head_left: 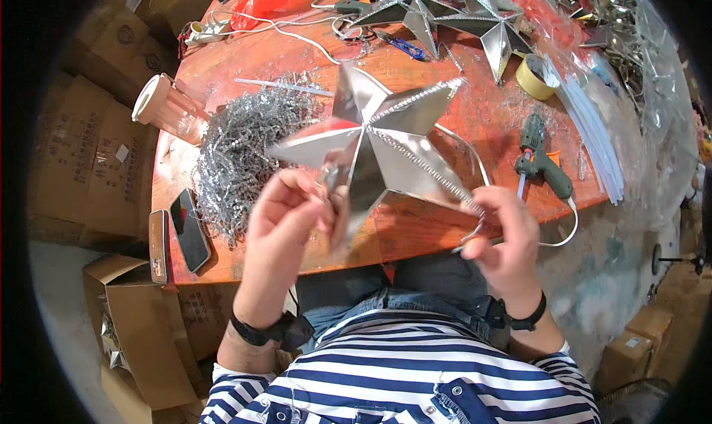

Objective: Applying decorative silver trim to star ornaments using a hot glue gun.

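A shiny silver five-pointed star is held tilted above the table's front edge. Beaded silver trim runs along the ridges of two of its points, and a loose end curls near the right tip. My right hand is closed at that lower right tip, thumb and fingers around the tip and trim. My left hand is beside the lower left points with thumb and fingertips pinched together. Motion blur hides what those fingers hold; the star's mirror surface reflects them.
Tangled silver tinsel covers the table's left side, near a pinkish cup and two phones. At right lie a green glue gun, yellow tape roll and white glue sticks. More silver stars sit at the back.
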The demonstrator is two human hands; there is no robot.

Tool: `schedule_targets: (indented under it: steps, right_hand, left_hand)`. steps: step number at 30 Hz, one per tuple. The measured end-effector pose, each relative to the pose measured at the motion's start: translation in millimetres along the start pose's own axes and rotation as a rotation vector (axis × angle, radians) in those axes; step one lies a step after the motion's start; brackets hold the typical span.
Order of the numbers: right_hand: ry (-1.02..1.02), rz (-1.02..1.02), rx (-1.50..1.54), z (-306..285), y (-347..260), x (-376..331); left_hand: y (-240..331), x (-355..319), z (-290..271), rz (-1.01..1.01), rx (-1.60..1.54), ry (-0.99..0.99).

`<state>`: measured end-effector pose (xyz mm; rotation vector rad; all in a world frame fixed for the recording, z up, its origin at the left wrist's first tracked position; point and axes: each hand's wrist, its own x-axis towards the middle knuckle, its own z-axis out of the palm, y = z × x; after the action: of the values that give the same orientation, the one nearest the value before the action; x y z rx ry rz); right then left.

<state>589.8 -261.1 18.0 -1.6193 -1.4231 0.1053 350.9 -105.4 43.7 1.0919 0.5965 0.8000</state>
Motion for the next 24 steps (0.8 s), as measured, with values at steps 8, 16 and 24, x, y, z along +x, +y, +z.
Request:
schedule_targets:
  steps: [8,16,24]
  right_hand:
    - [0.195,0.091,0.011,-32.2,28.1,-2.6]
    - [0.264,0.139,-0.017,-54.3,29.3,-23.6]
    - [0.279,0.118,-0.074,-69.3,-1.2,-46.9]
  left_hand:
    - [-1.9,-23.6,24.1,-0.007,0.098,-0.031]
    - [8.5,-65.5,-7.0,0.137,0.208,0.083]
    - [5.9,-111.2,-27.9,0.282,0.152,0.280]
